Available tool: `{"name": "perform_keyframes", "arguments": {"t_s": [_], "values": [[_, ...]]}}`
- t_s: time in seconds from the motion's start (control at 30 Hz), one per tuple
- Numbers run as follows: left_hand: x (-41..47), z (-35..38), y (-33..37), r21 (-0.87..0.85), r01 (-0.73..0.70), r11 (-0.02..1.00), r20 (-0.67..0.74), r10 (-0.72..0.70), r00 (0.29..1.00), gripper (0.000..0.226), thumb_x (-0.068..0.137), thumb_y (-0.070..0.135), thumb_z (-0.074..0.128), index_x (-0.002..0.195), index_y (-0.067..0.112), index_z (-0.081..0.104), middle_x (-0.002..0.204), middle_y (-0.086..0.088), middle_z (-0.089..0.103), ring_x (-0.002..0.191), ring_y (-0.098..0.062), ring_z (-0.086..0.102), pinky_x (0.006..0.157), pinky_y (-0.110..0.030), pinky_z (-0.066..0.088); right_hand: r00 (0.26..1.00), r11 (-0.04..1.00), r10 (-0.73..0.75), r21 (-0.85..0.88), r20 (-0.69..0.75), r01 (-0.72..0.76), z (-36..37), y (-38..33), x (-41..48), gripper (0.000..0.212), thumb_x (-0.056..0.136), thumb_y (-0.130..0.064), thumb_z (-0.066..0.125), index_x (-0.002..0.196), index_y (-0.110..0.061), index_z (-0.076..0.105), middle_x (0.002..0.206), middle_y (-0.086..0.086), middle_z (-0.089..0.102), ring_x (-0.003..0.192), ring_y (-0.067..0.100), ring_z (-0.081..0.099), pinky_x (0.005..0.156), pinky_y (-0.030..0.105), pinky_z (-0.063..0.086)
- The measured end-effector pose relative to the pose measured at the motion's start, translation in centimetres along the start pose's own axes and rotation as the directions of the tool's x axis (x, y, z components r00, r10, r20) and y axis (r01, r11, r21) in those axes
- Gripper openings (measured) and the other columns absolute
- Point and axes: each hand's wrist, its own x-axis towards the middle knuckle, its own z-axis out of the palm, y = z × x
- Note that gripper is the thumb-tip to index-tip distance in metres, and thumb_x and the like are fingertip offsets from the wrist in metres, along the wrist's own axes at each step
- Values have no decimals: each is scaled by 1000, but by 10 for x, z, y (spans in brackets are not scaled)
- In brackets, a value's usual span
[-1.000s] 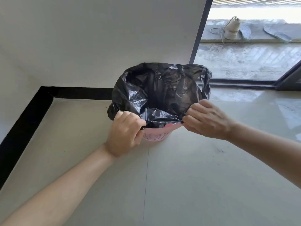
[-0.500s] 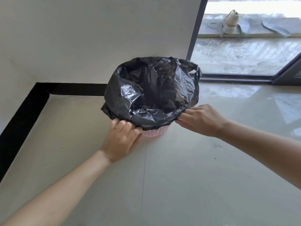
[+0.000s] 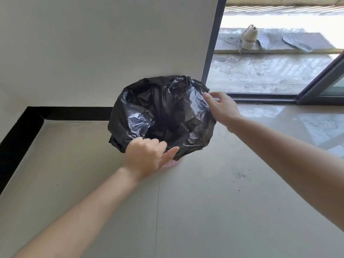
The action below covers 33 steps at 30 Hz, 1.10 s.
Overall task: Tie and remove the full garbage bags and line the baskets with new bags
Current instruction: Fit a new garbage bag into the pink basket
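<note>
A black garbage bag (image 3: 160, 116) is spread open over a small pink basket (image 3: 170, 163), which shows only as a sliver under the bag's near edge. My left hand (image 3: 147, 157) rests at the bag's near rim, fingers curled onto the plastic and thumb stuck out to the right. At the bag's far right rim my right hand (image 3: 221, 107) has its fingers apart, fingertips touching the plastic edge. The bag's inside looks dark and hollow.
The basket stands on pale floor tiles by a white wall (image 3: 104, 43) with a black skirting (image 3: 70, 113). To the right is a dark sliding-door frame (image 3: 212, 40) and track; beyond it lie a shoe (image 3: 248, 39) and insoles.
My right hand has moved from the near right rim to the far right rim and opened. My left hand has shifted up onto the near rim. The bag's edge now covers more of the basket.
</note>
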Motion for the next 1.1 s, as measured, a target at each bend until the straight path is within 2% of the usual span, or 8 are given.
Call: {"name": "perform_keyframes", "arguments": {"t_s": [0.13, 0.33, 0.5, 0.63, 0.87, 0.93, 1.0, 1.1], "values": [[-7, 3, -15, -25, -59, 998, -74, 57, 996, 59, 100, 47, 46, 50, 14, 43, 44, -2, 38, 37, -23, 41, 38, -29, 32, 983, 996, -86, -37, -162, 81, 12, -8, 15, 32, 99, -39, 52, 107, -17, 74, 101, 4, 73, 99, 22, 65, 93, 37, 50], [-4, 7, -22, -59, -72, 996, -90, 66, 994, 61, 100, 44, 44, 48, 13, 42, 43, -3, 36, 36, -23, 38, 37, -31, 36, 962, 933, 186, -342, 202, -108, 37, 13, 18, 24, 91, -7, 46, 69, -11, 53, 76, 8, 59, 67, 26, 53, 58, 31, 46], [-4, 6, -29, -107, -64, 992, -76, 56, 996, 61, 101, 42, 41, 47, 14, 39, 42, -3, 34, 36, -24, 36, 37, -30, 35, 994, 982, 108, -162, 34, -101, 15, -2, 38, 33, 89, -20, 50, 118, -19, 66, 114, 7, 66, 94, 25, 62, 71, 27, 47], [-3, -2, -35, -193, -35, 981, 106, 56, 993, 66, 99, 54, 35, 51, 11, 49, 48, -2, 45, 43, -24, 48, 43, -28, 37, 947, 953, -279, -162, -157, 255, 8, -32, 44, 39, 96, -32, 42, 131, -27, 59, 131, 6, 52, 110, 21, 55, 94, 31, 39], [35, -22, -67, -135, 26, 990, 217, 4, 976, 52, 99, 40, 35, 78, 10, 72, 90, -3, 65, 82, -26, 59, 75, -38, 45, 702, 207, -589, -764, 401, 611, 45, -54, 25, 50, 96, -36, 47, 146, -28, 45, 157, 14, 28, 148, 38, 10, 117, 59, 10], [47, -18, -85, 79, -7, 997, 559, -38, 828, 50, 100, 39, 29, 91, 12, 70, 100, -3, 65, 96, -26, 59, 86, -40, 46, 713, 67, -535, -818, 454, 571, 55, -47, 23, 55, 97, -38, 43, 151, -27, 36, 162, 16, 16, 149, 41, 3, 118, 61, 5], [55, -7, -98, 211, -127, 969, 851, -118, 512, 48, 101, 39, 27, 106, 13, 67, 115, -6, 65, 114, -27, 55, 101, -40, 39, 794, -67, -397, -877, 461, 476, 62, -39, 22, 64, 97, -42, 40, 156, -24, 23, 164, 17, 0, 149, 43, -5, 118, 61, 4], [68, 8, -97, 256, -194, 947, 952, -212, 220, 55, 101, 50, 26, 124, 14, 61, 134, -8, 58, 129, -29, 45, 110, -40, 26, 845, -185, -301, -896, 442, 403, 67, -35, 20, 76, 96, -47, 39, 158, -18, 8, 162, 19, -15, 147, 45, -14, 117, 60, 5]]}}
